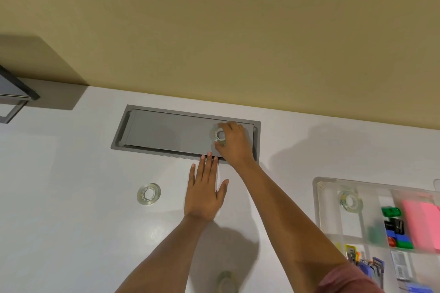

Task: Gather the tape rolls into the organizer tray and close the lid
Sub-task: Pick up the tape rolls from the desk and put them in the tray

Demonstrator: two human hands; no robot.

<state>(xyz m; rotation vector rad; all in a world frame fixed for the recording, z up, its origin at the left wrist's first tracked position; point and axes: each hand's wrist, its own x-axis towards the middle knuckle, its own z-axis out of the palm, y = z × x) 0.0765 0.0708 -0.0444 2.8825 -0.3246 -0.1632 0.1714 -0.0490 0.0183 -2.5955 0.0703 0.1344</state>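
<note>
My right hand reaches over the grey desk hatch and closes its fingers on a clear tape roll lying on the hatch cover. My left hand lies flat and open on the white desk, fingertips touching the hatch's front edge. A second clear tape roll lies on the desk to the left. A third roll stands near the bottom edge, partly cut off. The clear organizer tray sits at the right with one tape roll in its top-left compartment. I cannot see the tray's lid clearly.
The tray's other compartments hold pink sticky notes, coloured binder clips and small stationery. A dark monitor corner and its stand sit at far left. A beige wall rises behind the desk.
</note>
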